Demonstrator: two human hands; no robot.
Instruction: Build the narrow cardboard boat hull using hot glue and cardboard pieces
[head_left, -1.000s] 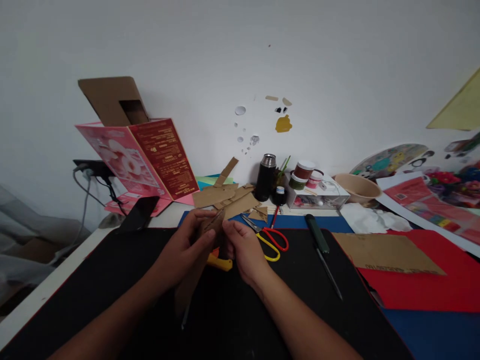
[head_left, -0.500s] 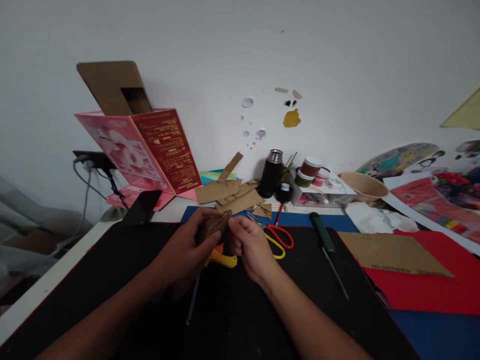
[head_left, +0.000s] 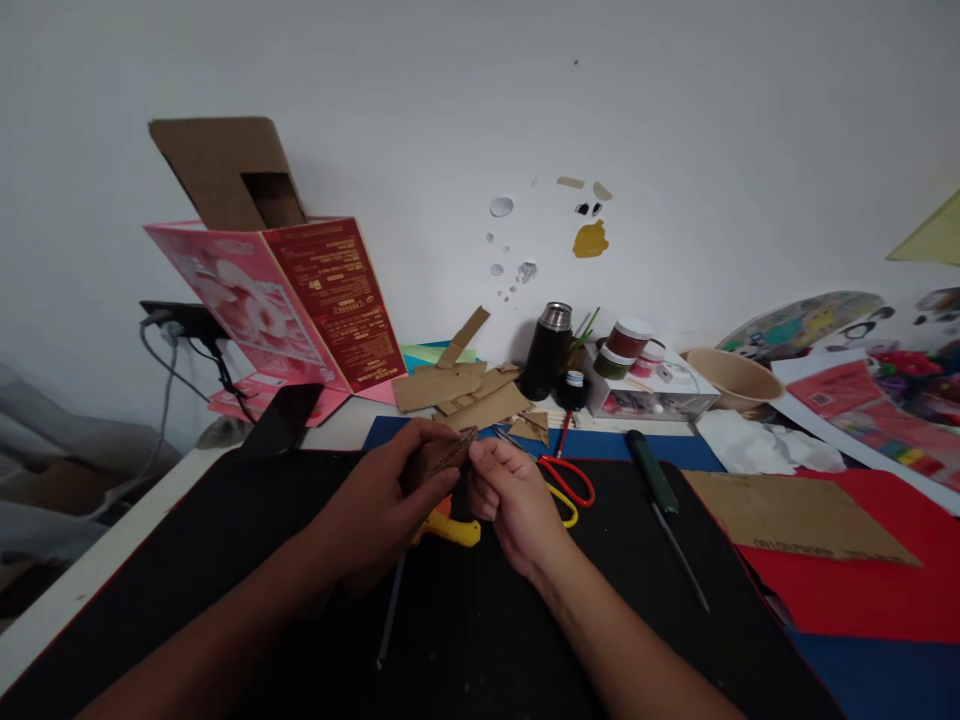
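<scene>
Head view, surface: black mat (head_left: 525,640) covers the near desk, with a white wall behind and red and blue sheets off to the right; clutter lines the far edge.
Head view, hands: my left hand (head_left: 379,505) and right hand (head_left: 514,495) meet over the middle of the mat; both sets of fingers are pinched shut on a small cardboard piece (head_left: 448,455), held up off the mat between them.
Head view, under the hands: a yellow-handled tool (head_left: 450,528) lies on the mat just below, with a thin grey rod (head_left: 390,610) nearer me.
Head view, doing it well: I judge the grip should stay close to the fold or edge being worked, thumbs pressing evenly; holding the piece low over the mat keeps it steady.
Head view, tools nearby: red and yellow scissors (head_left: 562,480) just right of my right hand; a green-handled screwdriver (head_left: 664,505) farther right.
Head view, containers: a black flask (head_left: 546,350) stands capped, contents hidden; two lidded jars (head_left: 622,350) sit on a clear box (head_left: 645,398) holding small coloured bits; a tan bowl (head_left: 731,378), inside unseen; a pink carton (head_left: 277,300) leans at far left, flap open.
Head view, scraps: loose cardboard offcuts (head_left: 465,390) lie beyond my hands; a larger cardboard sheet (head_left: 795,515) rests on the red sheet.
</scene>
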